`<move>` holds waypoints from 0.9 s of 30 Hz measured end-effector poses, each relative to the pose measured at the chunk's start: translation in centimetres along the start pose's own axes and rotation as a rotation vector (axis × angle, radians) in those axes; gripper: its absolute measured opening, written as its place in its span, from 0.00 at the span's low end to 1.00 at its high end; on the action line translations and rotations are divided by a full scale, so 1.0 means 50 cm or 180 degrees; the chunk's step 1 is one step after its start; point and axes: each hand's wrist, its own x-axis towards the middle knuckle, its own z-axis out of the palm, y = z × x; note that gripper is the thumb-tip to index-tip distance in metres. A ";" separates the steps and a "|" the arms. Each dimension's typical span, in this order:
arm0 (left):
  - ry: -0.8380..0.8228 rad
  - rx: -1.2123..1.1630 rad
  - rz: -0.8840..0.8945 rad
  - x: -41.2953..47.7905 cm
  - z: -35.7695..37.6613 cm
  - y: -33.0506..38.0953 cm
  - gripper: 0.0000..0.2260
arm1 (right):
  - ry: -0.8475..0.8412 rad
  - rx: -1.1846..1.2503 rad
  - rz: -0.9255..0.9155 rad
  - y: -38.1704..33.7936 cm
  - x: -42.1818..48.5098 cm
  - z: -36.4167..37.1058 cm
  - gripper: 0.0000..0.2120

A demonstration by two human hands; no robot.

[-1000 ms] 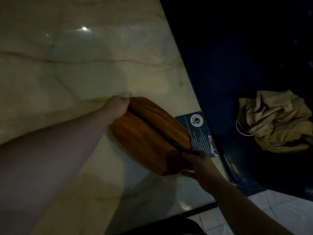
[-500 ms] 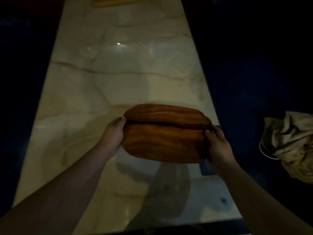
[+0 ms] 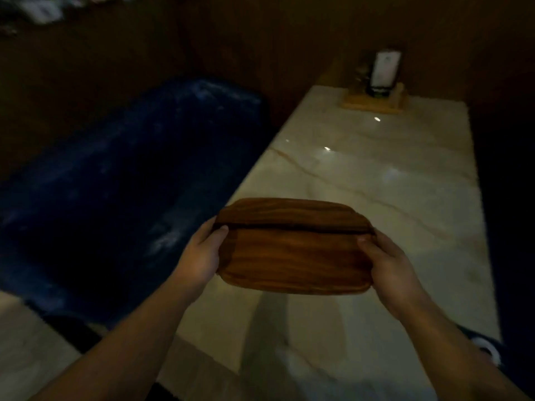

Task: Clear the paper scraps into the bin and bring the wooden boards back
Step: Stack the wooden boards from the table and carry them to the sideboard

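Two stacked wooden boards, brown with rounded corners, are held in the air above the marble table. The upper board is shifted a little away from me. My left hand grips their left end with the thumb on top. My right hand grips the right end the same way. No paper scraps or bin show in this dim view.
A dark blue padded bench runs along the table's left side. A wooden stand with a menu card sits at the table's far end against a brown wall. A dark card with a white circle lies at the table's near right corner.
My view has swung left, so the crumpled paper on the right seat has left the frame. The boards were turned level between both hands and rose off the table.
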 end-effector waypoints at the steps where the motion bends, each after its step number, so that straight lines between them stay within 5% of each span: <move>1: 0.0148 -0.0074 -0.0008 -0.027 -0.051 0.004 0.08 | -0.0183 -0.0055 -0.0021 -0.014 -0.005 0.046 0.12; 12: 0.2044 -0.0017 0.0066 -0.559 -0.624 -0.049 0.08 | -0.2386 -0.0530 -0.0004 -0.024 -0.278 0.670 0.10; 21: 0.3675 -0.0399 0.0034 -0.973 -0.877 -0.113 0.10 | -0.3969 -0.0576 0.0049 0.033 -0.594 1.088 0.09; 27: 0.4651 -0.0674 0.0062 -1.200 -0.978 -0.171 0.15 | -0.5049 -0.0745 0.0125 0.098 -0.814 1.330 0.19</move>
